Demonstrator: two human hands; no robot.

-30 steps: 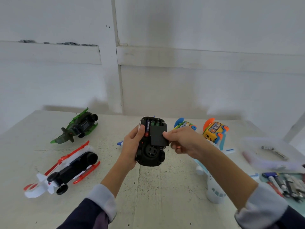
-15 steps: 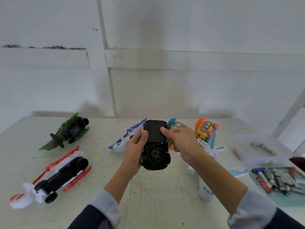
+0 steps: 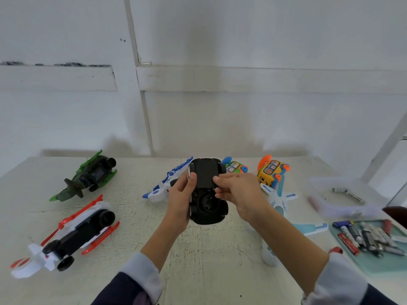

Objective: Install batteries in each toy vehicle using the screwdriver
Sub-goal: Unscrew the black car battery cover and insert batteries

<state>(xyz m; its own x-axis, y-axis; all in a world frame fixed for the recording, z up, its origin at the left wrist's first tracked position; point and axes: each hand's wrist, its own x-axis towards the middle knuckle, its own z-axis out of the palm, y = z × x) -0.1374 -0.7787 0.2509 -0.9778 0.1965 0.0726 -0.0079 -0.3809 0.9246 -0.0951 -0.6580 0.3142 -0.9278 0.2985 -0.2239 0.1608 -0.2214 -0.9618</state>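
Observation:
A black toy car [image 3: 208,208] is held upside down above the table's middle. My left hand [image 3: 181,199] grips its left side, thumb on the underside. The fingertips of my right hand [image 3: 236,192] press on the black battery cover [image 3: 204,175], which lies flat over the compartment. The batteries inside are hidden. Loose batteries [image 3: 365,236] lie in a teal tray [image 3: 374,265] at the right. No screwdriver can be made out.
On the left lie a green toy plane [image 3: 88,176] and a red-white toy plane [image 3: 72,232]. A blue-white plane [image 3: 167,183], two colourful toy buses [image 3: 272,170] and a pale plane [image 3: 279,201] sit behind and under my hands. A clear plastic container [image 3: 343,197] stands far right.
The cover, held tilted above the open compartment a second ago, now lies flat over it. The batteries are no longer visible. The view has shifted right and down.

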